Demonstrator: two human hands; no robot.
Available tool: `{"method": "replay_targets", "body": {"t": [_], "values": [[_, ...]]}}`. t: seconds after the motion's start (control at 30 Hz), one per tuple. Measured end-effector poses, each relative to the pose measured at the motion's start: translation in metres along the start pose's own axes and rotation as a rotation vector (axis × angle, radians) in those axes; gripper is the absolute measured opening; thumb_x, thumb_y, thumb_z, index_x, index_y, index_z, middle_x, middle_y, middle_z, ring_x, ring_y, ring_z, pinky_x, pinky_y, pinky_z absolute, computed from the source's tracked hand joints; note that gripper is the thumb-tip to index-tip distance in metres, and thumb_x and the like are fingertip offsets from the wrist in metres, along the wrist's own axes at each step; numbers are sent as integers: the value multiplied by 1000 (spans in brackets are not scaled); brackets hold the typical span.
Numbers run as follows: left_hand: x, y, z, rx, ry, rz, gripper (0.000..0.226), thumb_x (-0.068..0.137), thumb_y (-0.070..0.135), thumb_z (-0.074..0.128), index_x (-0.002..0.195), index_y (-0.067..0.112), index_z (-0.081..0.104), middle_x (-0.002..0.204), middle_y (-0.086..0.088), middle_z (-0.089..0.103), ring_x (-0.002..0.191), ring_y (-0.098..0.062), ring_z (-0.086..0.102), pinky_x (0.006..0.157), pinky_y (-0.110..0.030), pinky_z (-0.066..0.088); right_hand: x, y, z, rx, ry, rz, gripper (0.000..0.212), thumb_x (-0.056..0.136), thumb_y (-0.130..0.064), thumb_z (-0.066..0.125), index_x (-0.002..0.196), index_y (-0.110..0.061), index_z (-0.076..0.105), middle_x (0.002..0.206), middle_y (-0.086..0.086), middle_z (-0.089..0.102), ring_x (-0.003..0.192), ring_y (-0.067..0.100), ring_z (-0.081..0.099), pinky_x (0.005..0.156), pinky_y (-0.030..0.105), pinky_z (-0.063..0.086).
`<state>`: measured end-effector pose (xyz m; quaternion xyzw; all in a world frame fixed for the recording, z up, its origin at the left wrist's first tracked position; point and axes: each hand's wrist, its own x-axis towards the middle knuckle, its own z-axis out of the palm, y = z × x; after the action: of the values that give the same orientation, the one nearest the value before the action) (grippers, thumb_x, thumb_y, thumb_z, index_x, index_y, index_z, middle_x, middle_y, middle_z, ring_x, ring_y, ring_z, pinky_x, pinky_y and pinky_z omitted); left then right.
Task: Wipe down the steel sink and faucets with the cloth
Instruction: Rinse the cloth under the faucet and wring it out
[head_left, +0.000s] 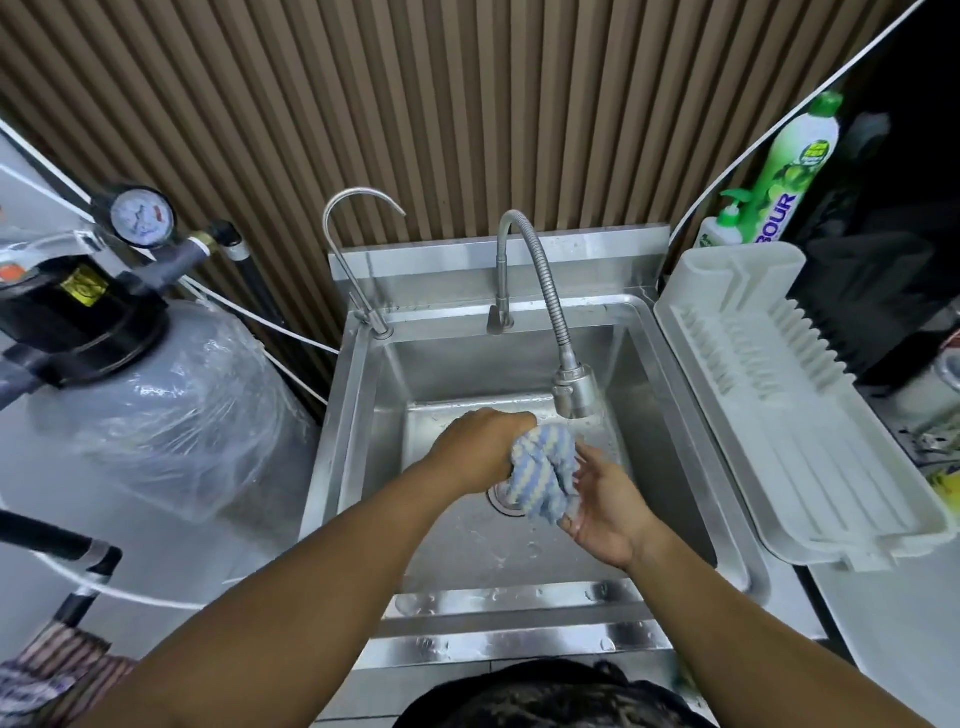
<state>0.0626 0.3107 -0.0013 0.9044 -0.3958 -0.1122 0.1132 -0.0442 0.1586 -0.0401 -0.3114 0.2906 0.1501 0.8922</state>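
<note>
Both hands meet over the basin of the steel sink (670, 452): the left hand (480, 449) is clenched around the upper end of the cloth (545, 470), while the right hand (608, 509) lies open-palmed against its lower end, fingers loosely spread. That cloth is a nubby, bunched rag in pale blue and cream stripes, hanging just above the round drain (500, 500). Droplets bead the brushed metal floor and the front ledge of the sink. Close above the cloth hangs the spray head of the flexible faucet (540, 280), a ribbed, corrugated steel hose arching from the back ledge. Left of it rises a slim, smooth gooseneck faucet (345, 244). Behind both stands a wall of brown vertical slats (415, 104). On the tabletop at right sits a white plastic dish rack (810, 452) with ridged slots. Beyond it leans a green dish-soap bottle (789, 171) printed with limes and the letters "BOUR". At left, a grey tank (171, 395) wrapped in crinkled clear film carries a round pressure gauge (141, 215).
</note>
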Motion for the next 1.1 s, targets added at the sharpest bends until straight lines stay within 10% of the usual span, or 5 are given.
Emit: {"method": "replay_targets", "body": {"t": [0.27, 0.5, 0.7, 1.1], "values": [[-6, 28, -22, 444, -53, 295, 26, 91, 43, 52, 114, 30, 51, 91, 1, 58, 78, -29, 60, 58, -33, 37, 0, 3, 22, -99, -188, 320, 87, 88, -73, 39, 106, 5, 74, 115, 31, 68, 85, 40, 74, 59, 41, 63], [-11, 27, -41, 635, -188, 287, 15, 93, 28, 54, 104, 21, 61, 92, -2, 60, 85, -31, 64, 60, -34, 43, 5, -7, 12, -311, -482, 385, 80, 63, -55, 88, 112, 3, 64, 91, 12, 59, 54, 10, 51, 39, 17, 42], [-4, 23, -37, 719, -330, 232, 10, 86, 16, 60, 94, 17, 66, 94, -2, 69, 85, -29, 64, 65, -30, 45, 12, -9, 35, -931, -204, 198, 28, 72, -9, 79, 83, -15, 54, 69, 7, 51, 54, 12, 40, 42, 20, 24], [8, 2, -10, -87, -661, -254, 21, 88, 33, 65, 79, 14, 58, 68, -2, 54, 56, -20, 48, 53, -27, 38, 23, 6, 31, -2085, 224, -756, 25, 82, -20, 62, 107, -18, 65, 93, 9, 72, 84, 34, 68, 64, 30, 43]]}}
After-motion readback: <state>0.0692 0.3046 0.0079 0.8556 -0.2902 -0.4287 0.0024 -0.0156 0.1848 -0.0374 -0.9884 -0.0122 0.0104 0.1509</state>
